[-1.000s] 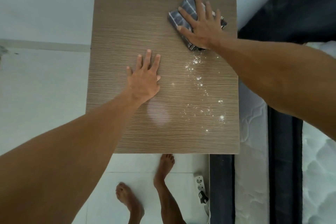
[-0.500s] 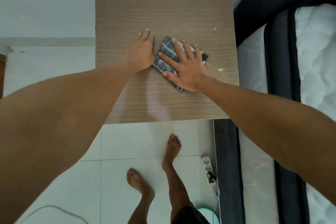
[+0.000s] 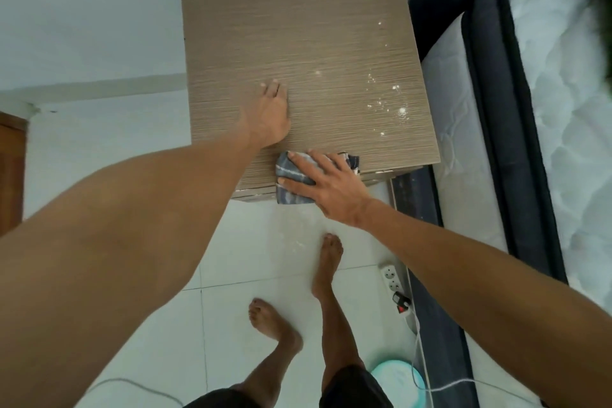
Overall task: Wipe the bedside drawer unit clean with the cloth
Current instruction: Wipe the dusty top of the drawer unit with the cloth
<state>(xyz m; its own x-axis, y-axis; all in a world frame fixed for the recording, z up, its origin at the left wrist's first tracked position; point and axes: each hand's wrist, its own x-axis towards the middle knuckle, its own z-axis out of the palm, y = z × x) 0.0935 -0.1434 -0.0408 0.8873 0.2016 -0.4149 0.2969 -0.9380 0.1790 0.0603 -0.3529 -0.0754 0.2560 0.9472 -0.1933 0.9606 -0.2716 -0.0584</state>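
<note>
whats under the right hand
A folded dark striped cloth lies under the right hand, overhanging the drawer unit's front edge. The surface beneath the cloth is covered.

Cloth (image 3: 296,180): moved from mid-top to the near front edge of the drawer unit (image 3: 298,26), now partly overhanging it. Right hand (image 3: 326,184): travelled with it, flat on top. Left hand (image 3: 270,114): no longer beside the cloth. White specks (image 3: 385,103): seemingly fewer, blurred.
</note>
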